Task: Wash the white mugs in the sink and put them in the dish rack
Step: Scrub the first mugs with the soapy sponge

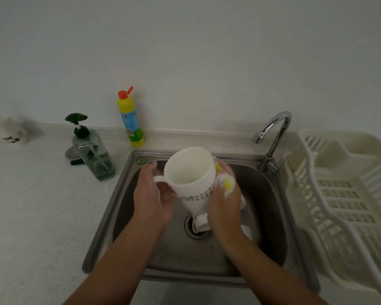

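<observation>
**Head view: one mug in hand over the sink**

Head camera, single view. I count two hands and one lifted mug.

- The left hand (pixel 152 194) grips the tall white ceramic mug with a dark dotted band (pixel 189 172) at its handle side. The mug is tilted, with its mouth toward the camera, above the stainless steel sink (pixel 207 256).
- The right hand (pixel 226 201) is curled round one soapy yellow sponge (pixel 228 183) and presses it to the mug's right wall.
- A second white mug (pixel 200 223) lies on its side at the drain. More white pieces show past the right wrist; I cannot tell how many mugs they make.
- One white plastic dish rack (pixel 339 194) sits on the counter just right of the sink.
- One chrome curved faucet (pixel 275 133) stands at the sink's back right corner.
- Two bottles stand behind the sink to the left: a clear pump dispenser with a dark green head (pixel 92 155) and a yellow squeeze bottle with a red cap (pixel 130 119).
</observation>
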### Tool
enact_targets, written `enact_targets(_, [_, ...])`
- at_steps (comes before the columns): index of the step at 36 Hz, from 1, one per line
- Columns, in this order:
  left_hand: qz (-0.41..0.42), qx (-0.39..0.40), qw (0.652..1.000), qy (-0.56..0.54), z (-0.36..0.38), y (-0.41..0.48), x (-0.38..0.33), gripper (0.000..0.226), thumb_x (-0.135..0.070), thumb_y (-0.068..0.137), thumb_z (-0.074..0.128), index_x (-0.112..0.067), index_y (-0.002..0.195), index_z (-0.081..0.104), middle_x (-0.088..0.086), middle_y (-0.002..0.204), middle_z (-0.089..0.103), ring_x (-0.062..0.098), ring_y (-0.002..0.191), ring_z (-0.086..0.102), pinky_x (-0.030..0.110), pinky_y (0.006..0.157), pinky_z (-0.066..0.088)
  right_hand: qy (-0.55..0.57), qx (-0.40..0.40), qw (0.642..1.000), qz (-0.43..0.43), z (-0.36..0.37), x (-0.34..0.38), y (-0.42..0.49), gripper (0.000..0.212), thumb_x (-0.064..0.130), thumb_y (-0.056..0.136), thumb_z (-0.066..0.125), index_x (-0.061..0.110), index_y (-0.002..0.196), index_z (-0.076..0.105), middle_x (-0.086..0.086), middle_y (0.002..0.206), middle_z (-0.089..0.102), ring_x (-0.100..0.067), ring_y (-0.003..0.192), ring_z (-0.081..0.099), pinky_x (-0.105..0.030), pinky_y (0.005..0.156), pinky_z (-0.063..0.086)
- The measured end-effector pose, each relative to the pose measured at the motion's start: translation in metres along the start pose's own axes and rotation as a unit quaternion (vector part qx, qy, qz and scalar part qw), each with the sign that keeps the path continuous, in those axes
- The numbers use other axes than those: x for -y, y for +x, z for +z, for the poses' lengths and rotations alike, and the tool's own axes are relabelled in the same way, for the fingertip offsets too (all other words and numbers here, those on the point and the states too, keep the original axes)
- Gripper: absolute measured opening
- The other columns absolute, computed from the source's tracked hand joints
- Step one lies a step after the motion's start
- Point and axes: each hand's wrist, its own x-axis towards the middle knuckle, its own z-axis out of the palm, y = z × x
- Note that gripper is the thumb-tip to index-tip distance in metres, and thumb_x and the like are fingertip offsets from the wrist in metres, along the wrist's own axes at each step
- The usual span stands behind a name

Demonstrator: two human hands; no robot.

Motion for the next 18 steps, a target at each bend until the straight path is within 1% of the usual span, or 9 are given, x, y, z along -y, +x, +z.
enact_targets(2, [0.006, 0.02, 0.999, 0.037, 0.005, -0.01, 0.002, 0.023, -0.034, 0.098, 0.057, -0.013, 0.09, 0.061, 0.002, 0.076, 0.061, 0.011, 0.069, 0.059, 0.031, 0.07, 0.051, 0.004, -0.017, 0.999, 0.043, -0.002, -0.001, 0.013, 0.05, 0.041, 0.093, 0.037, 0.013, 0.129, 0.057, -0.001, 0.12, 0.065, -0.001, 0.11, 0.06, -0.028, 0.095, 0.052])
enact_targets(4, [0.011, 0.038, 0.997, 0.067, 0.011, -0.02, 0.003, 0.032, -0.037, 0.099, 0.055, -0.015, 0.078, 0.06, -0.001, 0.061, 0.058, 0.007, 0.057, 0.057, 0.027, 0.064, 0.048, -0.019, -0.027, 0.997, 0.066, -0.002, -0.001, 0.019, 0.053, 0.039, 0.09, 0.036, 0.013, 0.131, 0.057, -0.003, 0.121, 0.065, -0.01, 0.112, 0.061, -0.041, 0.097, 0.052])
enact_targets(7, [0.01, 0.097, 0.991, 0.095, 0.016, -0.028, 0.005, 0.036, -0.039, 0.101, 0.048, -0.01, 0.091, 0.067, -0.001, 0.065, 0.067, 0.006, 0.059, 0.064, 0.025, 0.062, 0.051, -0.017, -0.033, 0.998, 0.048, -0.001, -0.002, 0.015, 0.048, 0.038, 0.096, 0.038, 0.027, 0.142, 0.047, 0.006, 0.14, 0.055, -0.01, 0.13, 0.05, -0.048, 0.107, 0.043])
enact_targets(9, [-0.007, 0.117, 0.989, 0.087, 0.017, -0.032, 0.004, 0.036, -0.035, 0.103, 0.045, -0.01, 0.087, 0.065, -0.002, 0.061, 0.066, 0.005, 0.055, 0.063, 0.021, 0.052, 0.051, -0.012, -0.022, 1.0, -0.012, -0.003, -0.002, 0.008, 0.046, 0.038, 0.1, 0.037, 0.036, 0.146, 0.039, 0.011, 0.151, 0.041, -0.011, 0.141, 0.036, -0.05, 0.115, 0.033])
enact_targets(11, [-0.02, 0.114, 0.989, 0.087, 0.017, -0.031, 0.004, 0.036, -0.033, 0.103, 0.046, -0.011, 0.08, 0.063, 0.0, 0.061, 0.064, 0.007, 0.053, 0.062, 0.021, 0.049, 0.051, -0.056, 0.026, 0.994, -0.094, -0.004, -0.001, -0.001, 0.048, 0.037, 0.101, 0.035, 0.039, 0.149, 0.03, 0.009, 0.158, 0.028, -0.014, 0.147, 0.024, -0.044, 0.12, 0.022])
enact_targets(13, [-0.026, 0.1, 0.991, 0.085, 0.017, -0.03, 0.001, 0.038, -0.032, 0.103, 0.047, -0.011, 0.076, 0.062, 0.002, 0.062, 0.063, 0.008, 0.054, 0.062, 0.021, 0.05, 0.052, -0.169, 0.108, 0.963, -0.178, -0.005, -0.006, -0.009, 0.053, 0.039, 0.101, 0.037, 0.034, 0.152, 0.024, 0.008, 0.161, 0.021, -0.016, 0.149, 0.016, -0.036, 0.122, 0.015])
enact_targets(15, [-0.042, 0.087, 0.993, 0.069, 0.015, -0.028, -0.004, 0.038, -0.031, 0.104, 0.047, -0.01, 0.076, 0.062, 0.002, 0.063, 0.062, 0.008, 0.055, 0.062, 0.022, 0.051, 0.052, -0.255, 0.149, 0.924, -0.242, -0.011, -0.019, -0.013, 0.059, 0.026, 0.099, 0.043, 0.024, 0.153, 0.022, 0.008, 0.162, 0.016, -0.018, 0.15, 0.012, -0.037, 0.122, 0.014])
enact_targets(16, [-0.051, 0.079, 0.994, 0.051, 0.013, -0.027, -0.006, 0.037, -0.03, 0.103, 0.048, -0.011, 0.075, 0.061, 0.002, 0.062, 0.059, 0.008, 0.055, 0.059, 0.022, 0.051, 0.051, -0.254, 0.15, 0.926, -0.235, -0.015, -0.026, -0.014, 0.061, 0.023, 0.097, 0.043, 0.023, 0.154, 0.02, 0.011, 0.163, 0.012, -0.017, 0.15, 0.012, -0.037, 0.121, 0.019])
enact_targets(18, [-0.064, 0.058, 0.996, 0.025, 0.008, -0.022, -0.008, 0.036, -0.029, 0.101, 0.051, -0.013, 0.069, 0.054, 0.0, 0.06, 0.047, 0.008, 0.054, 0.045, 0.023, 0.054, 0.042, -0.176, 0.138, 0.962, -0.155, -0.024, -0.028, -0.012, 0.063, 0.031, 0.098, 0.042, 0.027, 0.155, 0.013, 0.019, 0.162, 0.007, -0.009, 0.149, 0.014, -0.031, 0.119, 0.026])
